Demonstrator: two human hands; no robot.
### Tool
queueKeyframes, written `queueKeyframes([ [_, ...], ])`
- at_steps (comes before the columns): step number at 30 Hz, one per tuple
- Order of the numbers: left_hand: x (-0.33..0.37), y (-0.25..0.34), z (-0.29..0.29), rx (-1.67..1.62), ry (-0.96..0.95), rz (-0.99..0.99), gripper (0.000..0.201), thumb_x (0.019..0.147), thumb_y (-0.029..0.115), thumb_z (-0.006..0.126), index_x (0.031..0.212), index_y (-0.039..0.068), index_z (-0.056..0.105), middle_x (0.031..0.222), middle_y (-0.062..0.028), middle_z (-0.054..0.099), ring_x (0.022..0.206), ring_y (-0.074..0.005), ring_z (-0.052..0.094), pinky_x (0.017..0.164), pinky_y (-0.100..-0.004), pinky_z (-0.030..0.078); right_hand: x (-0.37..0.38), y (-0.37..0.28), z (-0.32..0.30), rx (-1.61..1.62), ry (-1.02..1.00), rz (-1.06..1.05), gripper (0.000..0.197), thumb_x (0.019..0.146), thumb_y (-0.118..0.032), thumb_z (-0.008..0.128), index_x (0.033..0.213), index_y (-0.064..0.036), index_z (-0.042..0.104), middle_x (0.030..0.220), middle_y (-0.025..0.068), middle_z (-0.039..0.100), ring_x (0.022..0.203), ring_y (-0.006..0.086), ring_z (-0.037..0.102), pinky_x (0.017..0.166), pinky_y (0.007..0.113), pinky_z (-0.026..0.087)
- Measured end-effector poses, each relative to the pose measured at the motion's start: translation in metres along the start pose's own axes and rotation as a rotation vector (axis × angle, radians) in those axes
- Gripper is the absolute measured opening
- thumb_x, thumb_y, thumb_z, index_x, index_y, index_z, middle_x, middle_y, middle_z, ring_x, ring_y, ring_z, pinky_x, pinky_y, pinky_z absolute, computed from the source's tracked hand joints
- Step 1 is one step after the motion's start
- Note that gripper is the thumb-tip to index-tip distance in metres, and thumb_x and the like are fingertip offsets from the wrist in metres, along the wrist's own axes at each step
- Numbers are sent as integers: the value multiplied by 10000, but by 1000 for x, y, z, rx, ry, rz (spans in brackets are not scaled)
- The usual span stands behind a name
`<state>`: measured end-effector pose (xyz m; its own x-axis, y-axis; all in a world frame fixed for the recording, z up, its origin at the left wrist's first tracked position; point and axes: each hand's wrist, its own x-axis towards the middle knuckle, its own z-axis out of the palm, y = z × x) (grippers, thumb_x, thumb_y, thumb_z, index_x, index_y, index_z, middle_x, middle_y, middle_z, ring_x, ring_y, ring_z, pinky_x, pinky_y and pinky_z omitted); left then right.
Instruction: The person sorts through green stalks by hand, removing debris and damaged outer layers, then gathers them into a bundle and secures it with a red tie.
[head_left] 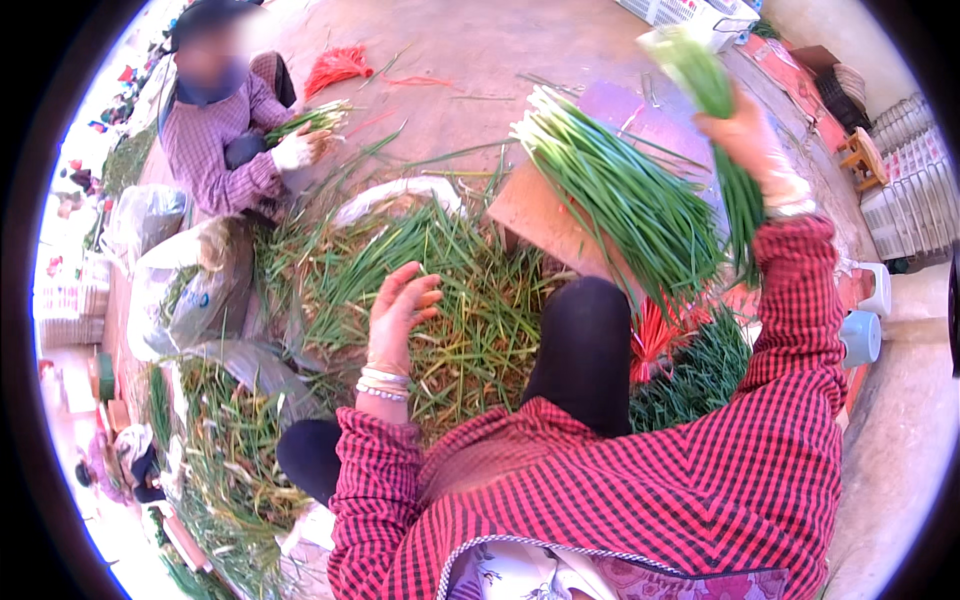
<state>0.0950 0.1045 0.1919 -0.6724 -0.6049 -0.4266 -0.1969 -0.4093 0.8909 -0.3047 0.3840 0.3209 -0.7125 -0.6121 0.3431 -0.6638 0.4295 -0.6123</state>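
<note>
My right hand (743,135) is raised at the upper right, closed round a bunch of green chives (700,75). The pale stem ends point up and left, and the green leaves hang below my wrist. Beside it, a large pile of chives (625,190) lies on a board (545,215), white ends toward the far left. My left hand (397,305) is held over a heap of loose leaves and trimmings (470,320), fingers partly curled and apart, with nothing in it. Red ties (655,340) lie close to my knee, by more dark green chives (695,375).
Across the heap, a co-worker (225,130) holds a small bunch of chives (318,122). Red strips (337,68) lie on the floor nearby. Filled plastic bags (195,285) stand at the left. White crates (910,185) are stacked at the right, near a blue plastic stool (860,338).
</note>
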Motion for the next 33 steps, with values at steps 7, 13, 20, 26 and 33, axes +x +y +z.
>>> queueKeyframes([
  [7, 108, -5, 86, 333, -302, -107, 560, 939, 350, 622, 1372, 23, 483, 1323, -99, 575, 1159, -181, 570, 900, -311, 486, 72, -6, 119, -439, -304, 136, 586, 729, -308, 680, 1253, -91, 536, 985, 220, 680, 930, 378, 665, 830, 445, 519],
  [13, 175, -18, 182, 59, -674, 114, 621, 955, 257, 610, 1437, -33, 349, 1381, -123, 501, 1256, -203, 485, 1044, -316, 400, 57, 83, 184, 250, -575, 340, 751, 858, -411, 630, 1424, 12, 375, 1320, 222, 554, 1231, 296, 534, 1052, 366, 392],
  [20, 171, -26, 234, 386, -505, 251, 649, 876, 209, 609, 1407, -20, 315, 1174, -264, 615, 1117, -391, 602, 966, -435, 456, 61, 67, 169, 118, -646, 324, 1002, 799, -659, 644, 1451, 32, 326, 1347, 235, 524, 1260, 317, 508, 1059, 365, 385],
  [26, 184, -30, 224, 486, -496, 99, 476, 874, 160, 546, 1308, -16, 463, 1035, -212, 683, 995, -352, 659, 882, -422, 495, 51, 63, 180, -48, -509, 340, 903, 748, -638, 676, 1334, 21, 483, 1156, 257, 638, 1106, 372, 612, 965, 410, 456],
  [33, 172, -38, 175, 198, -172, -83, 345, 862, 3, 466, 1202, -27, 513, 938, -132, 677, 659, -139, 623, 619, -262, 515, 47, 85, 189, 54, -429, 323, 994, 677, -741, 657, 1300, 22, 527, 1180, 248, 635, 1117, 363, 611, 966, 420, 458],
])
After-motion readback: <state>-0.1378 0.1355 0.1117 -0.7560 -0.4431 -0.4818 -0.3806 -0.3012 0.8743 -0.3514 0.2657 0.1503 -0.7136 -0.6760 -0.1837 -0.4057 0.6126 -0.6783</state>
